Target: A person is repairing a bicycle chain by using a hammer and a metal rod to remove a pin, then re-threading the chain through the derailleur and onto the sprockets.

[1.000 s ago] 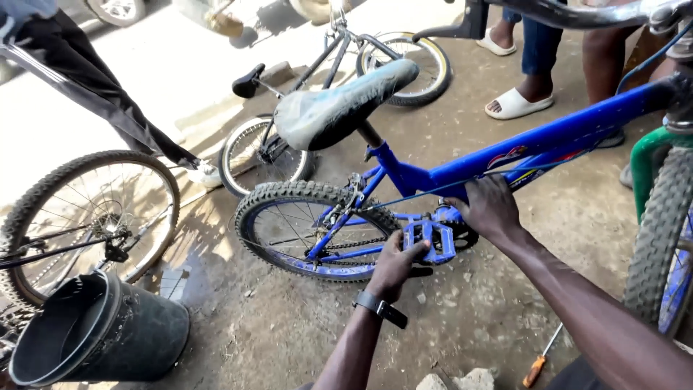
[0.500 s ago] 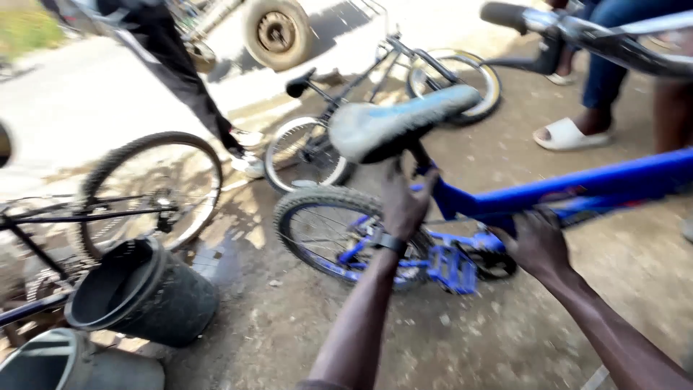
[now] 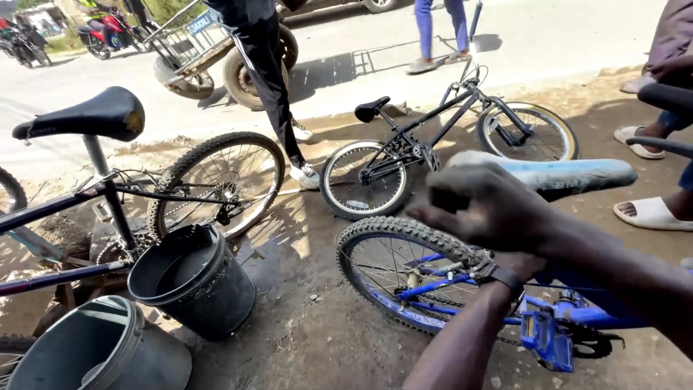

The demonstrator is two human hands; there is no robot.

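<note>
While my right hand [image 3: 491, 206] is hovering curled and blurred before the blue bicycle's saddle [image 3: 577, 175], its grip is unclear. I am reaching my left hand [image 3: 516, 266], mostly hidden, beneath it, above the blue pedal [image 3: 543, 339].

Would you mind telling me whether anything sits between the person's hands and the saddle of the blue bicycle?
Nothing visible does. The right hand is raised directly in front of the dusty blue-grey saddle, overlapping its near end; contact is unclear. The left hand is mostly hidden behind the right, just below the saddle.

Blue bike frame [image 3: 577, 314] glossy painted metal; tyre [image 3: 404, 230] knobbly rubber; black bucket [image 3: 195, 285] matt plastic.
</note>
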